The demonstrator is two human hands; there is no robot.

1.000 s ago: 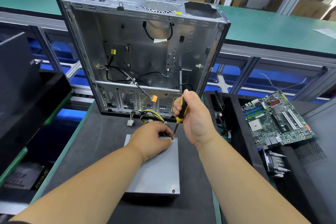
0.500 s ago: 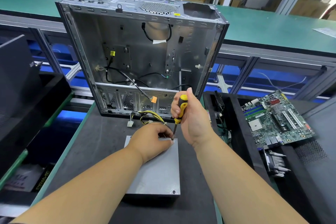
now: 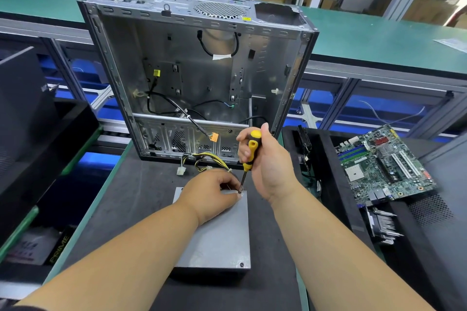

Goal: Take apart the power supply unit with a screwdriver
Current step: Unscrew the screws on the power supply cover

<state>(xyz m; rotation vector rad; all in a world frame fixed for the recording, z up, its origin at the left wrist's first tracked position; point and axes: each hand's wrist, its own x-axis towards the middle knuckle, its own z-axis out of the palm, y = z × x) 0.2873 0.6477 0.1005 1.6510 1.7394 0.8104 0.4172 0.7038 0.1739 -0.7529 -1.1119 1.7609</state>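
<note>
Honestly, with the screwdriver gripped by the right hand at the far right corner of the power supply unit, pinned under the curled left hand, a slipped tip could easily get that screw stripped.

Two bare forearms reach into view from the near edge, uncovered from wrist to as far back as the picture shows. The left hand and the right hand wear no gloves, and no rings, watch or wristband show on them. At the near left corner a thin strip of dark fabric, likely the edge of a short sleeve, sits against the left arm; too little of it shows to tell more. The right arm leaves the picture with no sleeve visible.
</note>
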